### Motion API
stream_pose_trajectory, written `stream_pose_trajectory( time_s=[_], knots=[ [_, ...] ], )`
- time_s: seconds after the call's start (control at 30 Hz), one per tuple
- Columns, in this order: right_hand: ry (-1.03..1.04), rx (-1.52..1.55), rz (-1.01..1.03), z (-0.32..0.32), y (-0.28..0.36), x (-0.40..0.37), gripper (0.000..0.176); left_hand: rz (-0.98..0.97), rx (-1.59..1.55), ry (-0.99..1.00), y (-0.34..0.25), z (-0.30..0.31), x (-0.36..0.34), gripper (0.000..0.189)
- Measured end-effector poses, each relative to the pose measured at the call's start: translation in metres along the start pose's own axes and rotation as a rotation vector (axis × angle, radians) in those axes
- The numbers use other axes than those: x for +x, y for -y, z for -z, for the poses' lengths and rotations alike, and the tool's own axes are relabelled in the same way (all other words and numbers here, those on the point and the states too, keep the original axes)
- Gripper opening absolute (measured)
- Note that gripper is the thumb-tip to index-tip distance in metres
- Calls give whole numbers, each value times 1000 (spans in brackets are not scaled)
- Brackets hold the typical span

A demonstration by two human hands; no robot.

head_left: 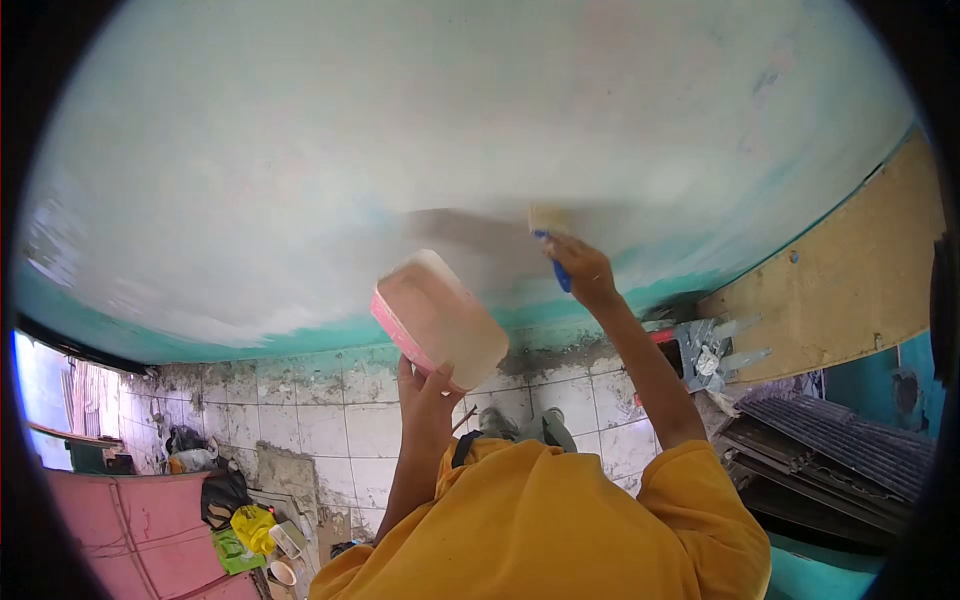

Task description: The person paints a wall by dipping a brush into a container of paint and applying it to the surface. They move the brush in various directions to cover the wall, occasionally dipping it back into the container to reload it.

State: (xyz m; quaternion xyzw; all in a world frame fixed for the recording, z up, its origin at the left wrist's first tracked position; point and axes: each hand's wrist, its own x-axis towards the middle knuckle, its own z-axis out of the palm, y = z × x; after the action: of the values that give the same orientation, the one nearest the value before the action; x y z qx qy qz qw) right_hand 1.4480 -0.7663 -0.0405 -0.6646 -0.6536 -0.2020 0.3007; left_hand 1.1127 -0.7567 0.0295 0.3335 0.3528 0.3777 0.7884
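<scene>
In my left hand (428, 384) I hold a pink rectangular tub (400, 328) by its near lower end, with the thumb at the rim. Pale liquid paint (440, 305) lies inside it. My right hand (583, 266) grips a paintbrush (563, 275) by its blue handle. Its light bristles (547, 217) are right at the wall (480, 120), up and to the right of the tub. Whitish paint covers most of that wall, and a turquoise band (300, 343) shows along its bottom.
Stained white tiles (320, 430) cover the floor. Corrugated sheets (840, 440) are stacked at right, near a brown board (840, 270) and a grey-splattered object (708, 355). To the left lie a yellow bag (254, 527), a green bag (236, 552) and a pink panel (140, 525).
</scene>
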Motion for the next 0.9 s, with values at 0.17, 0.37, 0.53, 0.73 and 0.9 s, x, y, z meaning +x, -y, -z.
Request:
stream_pose_trajectory(
  time_s=[0.17,0.37,0.53,0.73,0.9],
  knots=[
    [74,98,46,25,-22,20,26,-21,12,-11,-4,0,-4,69],
    [-330,-29,135,152,1,139,29,10,-10,24,-2,3,-2,70],
    [-509,-86,154,101,-3,109,17,38,-15,25,-2,0,-4,72],
    [-50,-8,-6,12,-1,8,26,29,6,41,-4,-1,-2,72],
    [-7,23,112,52,-24,40,27,21,7,49,-3,-2,-1,73]
  ],
)
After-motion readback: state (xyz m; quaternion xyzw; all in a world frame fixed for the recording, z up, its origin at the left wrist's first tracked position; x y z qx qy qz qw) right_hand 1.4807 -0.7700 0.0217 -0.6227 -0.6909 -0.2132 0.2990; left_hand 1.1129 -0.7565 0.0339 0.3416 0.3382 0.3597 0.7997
